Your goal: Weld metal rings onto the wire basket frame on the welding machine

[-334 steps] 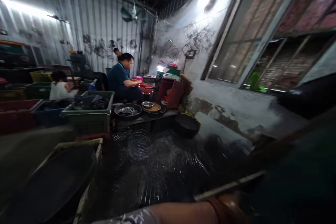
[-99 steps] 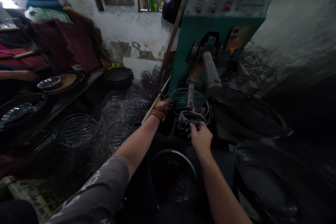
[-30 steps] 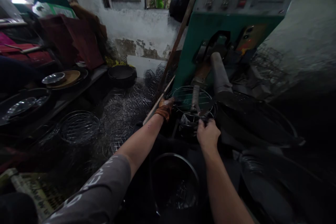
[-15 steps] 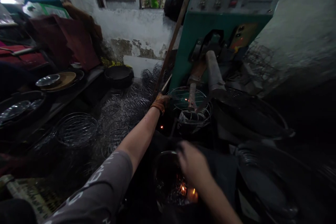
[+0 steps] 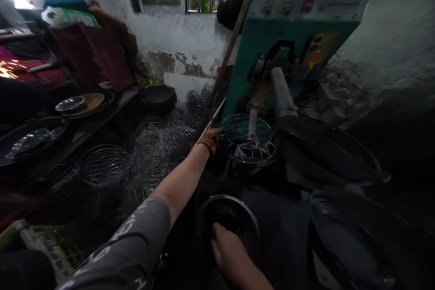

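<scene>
The left hand [image 5: 211, 138], in a brown glove, grips the rim of a wire basket [image 5: 249, 138] at the green machine [image 5: 288, 54]. Directly behind this grip a slanted wooden pole [image 5: 234, 41] closes the way. Left of the grip, a pile of wire baskets [image 5: 163, 145] fills the floor. Right of it, two machine arms [image 5: 278, 95] cross above the basket. Below the grip, open dark room leads down to a metal bowl [image 5: 231, 217], where the right hand [image 5: 227, 251] reaches in.

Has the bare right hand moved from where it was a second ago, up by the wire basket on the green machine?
Yes. The right hand has dropped toward the camera, away from the wire basket, into the round metal bowl.
</scene>
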The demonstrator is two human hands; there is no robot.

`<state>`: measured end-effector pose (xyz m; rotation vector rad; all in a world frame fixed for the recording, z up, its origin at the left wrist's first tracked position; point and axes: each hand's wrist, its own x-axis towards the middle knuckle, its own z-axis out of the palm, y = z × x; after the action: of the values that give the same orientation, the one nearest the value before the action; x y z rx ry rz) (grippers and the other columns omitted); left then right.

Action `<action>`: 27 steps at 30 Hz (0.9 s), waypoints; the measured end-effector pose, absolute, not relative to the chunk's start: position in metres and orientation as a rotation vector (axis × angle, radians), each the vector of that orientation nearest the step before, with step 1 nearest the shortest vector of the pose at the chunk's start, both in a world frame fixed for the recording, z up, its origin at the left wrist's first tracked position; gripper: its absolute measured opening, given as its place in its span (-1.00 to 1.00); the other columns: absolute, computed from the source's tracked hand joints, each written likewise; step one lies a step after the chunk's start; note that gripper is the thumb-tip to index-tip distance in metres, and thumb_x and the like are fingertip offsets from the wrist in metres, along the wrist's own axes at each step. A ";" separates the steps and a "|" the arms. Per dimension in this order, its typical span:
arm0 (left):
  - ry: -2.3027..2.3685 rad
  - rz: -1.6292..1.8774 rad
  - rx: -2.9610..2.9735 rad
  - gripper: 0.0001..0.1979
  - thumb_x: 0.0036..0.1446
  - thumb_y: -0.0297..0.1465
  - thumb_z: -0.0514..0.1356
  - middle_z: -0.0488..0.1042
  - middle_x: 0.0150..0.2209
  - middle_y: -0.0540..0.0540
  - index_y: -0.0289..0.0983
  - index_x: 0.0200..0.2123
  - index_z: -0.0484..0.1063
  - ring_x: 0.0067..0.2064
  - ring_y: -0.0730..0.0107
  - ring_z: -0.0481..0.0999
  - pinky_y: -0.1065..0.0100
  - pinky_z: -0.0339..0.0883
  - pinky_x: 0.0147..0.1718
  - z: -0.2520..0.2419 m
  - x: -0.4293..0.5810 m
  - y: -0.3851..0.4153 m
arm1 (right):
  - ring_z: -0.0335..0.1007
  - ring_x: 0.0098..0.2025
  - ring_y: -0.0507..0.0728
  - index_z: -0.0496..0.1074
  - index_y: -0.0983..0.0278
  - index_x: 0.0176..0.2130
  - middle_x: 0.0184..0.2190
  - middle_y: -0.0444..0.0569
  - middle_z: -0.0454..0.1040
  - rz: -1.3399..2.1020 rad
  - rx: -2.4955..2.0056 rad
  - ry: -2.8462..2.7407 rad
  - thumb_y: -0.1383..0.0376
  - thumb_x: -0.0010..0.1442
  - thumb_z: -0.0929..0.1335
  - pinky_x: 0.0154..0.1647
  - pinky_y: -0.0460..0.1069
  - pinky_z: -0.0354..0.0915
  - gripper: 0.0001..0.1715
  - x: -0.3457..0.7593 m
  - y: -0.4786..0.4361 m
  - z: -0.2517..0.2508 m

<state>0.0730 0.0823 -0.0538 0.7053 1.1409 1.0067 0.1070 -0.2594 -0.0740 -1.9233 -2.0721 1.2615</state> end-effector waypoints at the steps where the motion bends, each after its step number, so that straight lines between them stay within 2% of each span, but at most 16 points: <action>1: 1.142 1.015 0.708 -0.54 -0.03 -0.42 0.57 0.50 -0.45 -0.01 -0.30 -0.07 0.54 -0.42 0.38 0.52 0.39 0.42 -0.36 -0.054 0.073 0.079 | 0.60 -0.05 0.28 0.49 0.37 0.06 -0.07 0.22 0.63 1.306 -1.860 -1.981 0.51 0.37 0.25 -0.02 0.07 0.42 -0.65 0.110 -0.260 -0.076; 5: 1.156 1.031 0.696 -0.47 -0.09 -0.41 0.58 0.49 -0.47 0.01 -0.30 -0.05 0.51 -0.48 0.43 0.46 0.38 0.36 -0.41 -0.048 0.077 0.067 | 0.56 -0.17 0.20 0.45 0.23 -0.13 -0.23 0.04 0.61 1.459 -1.627 -1.536 0.26 0.34 0.32 -0.14 0.01 0.42 -0.86 0.126 -0.254 -0.077; 6: 1.142 1.034 0.689 -0.45 -0.10 -0.39 0.59 0.48 -0.47 0.02 -0.29 -0.04 0.50 -0.50 0.43 0.45 0.37 0.35 -0.42 -0.045 0.077 0.064 | 0.55 -0.20 0.20 0.44 0.21 -0.19 -0.26 0.02 0.59 1.495 -1.589 -1.420 0.17 0.30 0.36 -0.17 0.01 0.43 -0.84 0.130 -0.251 -0.076; 9: 1.108 1.045 0.666 -0.36 -0.15 -0.33 0.63 0.48 -0.46 0.02 -0.27 -0.01 0.48 -0.49 0.39 0.47 0.34 0.36 -0.42 -0.033 0.077 0.052 | 0.47 -0.39 0.15 0.42 0.21 -0.24 -0.37 -0.05 0.52 1.671 -1.487 -1.084 -0.12 0.15 0.45 -0.39 -0.03 0.38 -0.52 0.139 -0.249 -0.071; 11: 1.134 1.043 0.649 -0.32 -0.19 -0.33 0.65 0.49 -0.45 0.00 -0.27 0.00 0.49 -0.47 0.36 0.49 0.32 0.38 -0.39 -0.027 0.076 0.045 | 0.33 -0.54 0.05 0.45 0.24 -0.21 -0.41 -0.09 0.50 1.825 -1.423 -0.886 -0.23 0.04 0.49 -0.57 -0.09 0.21 -0.35 0.137 -0.253 -0.071; 13: 1.125 1.043 0.648 -0.31 -0.19 -0.34 0.65 0.49 -0.44 -0.01 -0.28 0.02 0.49 -0.44 0.36 0.49 0.32 0.39 -0.38 -0.022 0.074 0.040 | 0.19 -0.64 -0.03 0.48 0.27 -0.22 -0.44 -0.11 0.50 1.992 -1.364 -0.768 -0.22 -0.04 0.52 -0.66 -0.12 0.05 -0.31 0.131 -0.263 -0.072; 14: 1.103 1.049 0.654 -0.31 -0.18 -0.35 0.64 0.50 -0.43 -0.01 -0.28 0.03 0.49 -0.43 0.36 0.49 0.33 0.39 -0.38 -0.021 0.074 0.037 | 0.16 -0.65 -0.04 0.50 0.28 -0.25 -0.46 -0.11 0.50 2.075 -1.346 -0.764 -0.16 -0.07 0.53 -0.67 -0.13 0.02 -0.36 0.127 -0.270 -0.073; 17: 1.082 1.072 0.669 -0.34 -0.17 -0.41 0.62 0.51 -0.40 -0.02 -0.28 0.02 0.50 -0.42 0.37 0.49 0.33 0.38 -0.36 -0.017 0.072 0.032 | 0.32 -0.56 0.01 0.55 0.29 -0.36 -0.49 -0.10 0.51 2.187 -1.354 -0.933 0.09 -0.10 0.53 -0.55 -0.12 0.20 -0.64 0.115 -0.286 -0.070; 20: 1.122 1.046 0.687 -0.40 -0.10 -0.44 0.59 0.51 -0.39 -0.03 -0.29 0.02 0.49 -0.44 0.37 0.48 0.31 0.36 -0.37 -0.013 0.071 0.026 | 0.49 -0.38 0.13 0.60 0.29 -0.38 -0.44 -0.05 0.56 2.040 -1.411 -1.099 0.17 -0.08 0.48 -0.34 -0.06 0.38 -0.74 0.119 -0.286 -0.052; 22: 1.110 1.045 0.696 -0.45 -0.02 -0.46 0.53 0.50 -0.38 -0.01 -0.28 0.04 0.46 -0.44 0.38 0.48 0.32 0.35 -0.37 -0.010 0.070 0.022 | 0.51 -0.41 0.16 0.63 0.29 -0.33 -0.45 -0.04 0.57 1.825 -1.485 -1.078 0.08 -0.02 0.47 -0.34 -0.01 0.43 -0.66 0.135 -0.268 -0.033; 24: 1.087 1.062 0.698 -0.49 0.03 -0.52 0.48 0.51 -0.36 -0.01 -0.27 0.05 0.45 -0.42 0.37 0.50 0.32 0.37 -0.35 -0.009 0.070 0.019 | 0.48 -0.51 0.16 0.63 0.29 -0.25 -0.48 -0.04 0.58 1.496 -1.576 -0.979 -0.05 0.04 0.49 -0.42 0.02 0.45 -0.53 0.156 -0.239 -0.013; 27: 1.070 1.106 0.689 -0.51 0.05 -0.53 0.47 0.53 -0.33 -0.03 -0.27 0.04 0.45 -0.37 0.36 0.52 0.33 0.38 -0.32 -0.014 0.075 0.016 | 0.59 -0.40 0.22 0.59 0.29 -0.30 -0.40 0.05 0.63 0.983 -1.497 -0.823 -0.07 -0.06 0.58 -0.33 0.06 0.55 -0.48 0.182 -0.185 0.003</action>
<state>0.0754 0.0161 -0.0136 0.6890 1.0704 1.1057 0.1825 -0.1849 0.0027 -1.4970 -0.8229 0.9826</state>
